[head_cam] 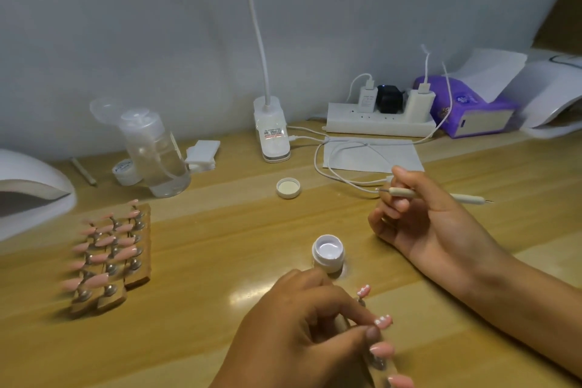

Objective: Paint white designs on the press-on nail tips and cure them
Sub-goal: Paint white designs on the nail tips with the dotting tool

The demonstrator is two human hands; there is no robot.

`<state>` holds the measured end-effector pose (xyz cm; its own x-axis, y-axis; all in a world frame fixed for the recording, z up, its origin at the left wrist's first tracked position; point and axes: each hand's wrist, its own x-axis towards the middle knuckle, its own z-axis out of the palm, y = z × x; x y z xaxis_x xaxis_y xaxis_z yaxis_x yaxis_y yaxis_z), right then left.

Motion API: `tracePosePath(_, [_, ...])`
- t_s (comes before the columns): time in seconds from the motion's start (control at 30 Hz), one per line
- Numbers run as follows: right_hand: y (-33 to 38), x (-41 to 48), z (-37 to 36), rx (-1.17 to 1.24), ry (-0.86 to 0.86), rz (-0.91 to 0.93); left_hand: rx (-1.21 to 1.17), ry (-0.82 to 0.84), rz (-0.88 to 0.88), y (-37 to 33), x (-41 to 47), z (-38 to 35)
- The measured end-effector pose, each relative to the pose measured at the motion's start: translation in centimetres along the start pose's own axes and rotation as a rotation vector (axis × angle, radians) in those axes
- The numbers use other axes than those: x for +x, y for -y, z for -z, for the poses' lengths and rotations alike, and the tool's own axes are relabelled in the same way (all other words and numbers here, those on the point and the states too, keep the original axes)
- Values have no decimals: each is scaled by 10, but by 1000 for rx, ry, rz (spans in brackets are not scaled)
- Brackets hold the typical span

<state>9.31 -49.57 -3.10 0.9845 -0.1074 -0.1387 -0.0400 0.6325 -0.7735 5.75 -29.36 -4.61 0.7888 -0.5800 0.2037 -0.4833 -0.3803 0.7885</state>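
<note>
**Task's thing.** Four pink press-on nail tips (383, 322) stand on metal studs along a narrow wooden strip (376, 367) at the lower middle of the view. The strip runs out past the bottom edge. The two farther tips carry white dots along their ends, and the two nearer ones are plain pink.

**Hands.** The left hand (302, 324) has thumb and curled fingers pinched on the strip, hiding most of it. The right hand (431, 224) hangs above the table, well apart. Its thumb and forefinger are clamped on a cream-handled, metal-pointed dotting tool (406, 192), and the other fingers curl inward.

**Surroundings.**
- A small open white jar (328, 253) of white gel stands just beyond the left hand.
- Its round white lid (288, 187) lies farther back.
- The wooden tabletop (220, 261) shows between the jar and a group of wooden strips of pink tips (126, 255) at the left.
- A white domed lamp (28, 195) is cut by the left edge.
- A white cable (330, 167) loops near the right hand.
</note>
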Motion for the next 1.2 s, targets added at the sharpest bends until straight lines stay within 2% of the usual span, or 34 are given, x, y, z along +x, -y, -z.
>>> tracePosePath(0.27, [0, -4, -2, -104, 30, 13, 34, -65, -66, 4, 0, 4])
tracePosePath(0.47, [0, -8, -6, -124, -10, 39, 160, 23, -249, 7, -2, 8])
tracePosePath(0.67, [-1, -11, -4, -258, 142, 102, 282, 37, -382, 13, -2, 5])
tracePosePath(0.8, [-1, -10, 1, -323, 169, 122, 307, 10, -464, 15, -2, 1])
tracePosePath(0.9, [-3, -13, 2, -411, 164, 198, 270, -11, -502, 14, -2, 0])
tracePosePath(1.03, [-6, -17, 1, -530, 135, 340, 383, -45, -548, 10, -5, 0])
tracePosePath(1.13, [-6, -18, -2, -529, 128, 385, 273, -135, -496, 2, -8, 1])
tracePosePath(1.2, [-7, -18, -3, -539, 124, 398, -1, -161, -386, -3, -8, 5])
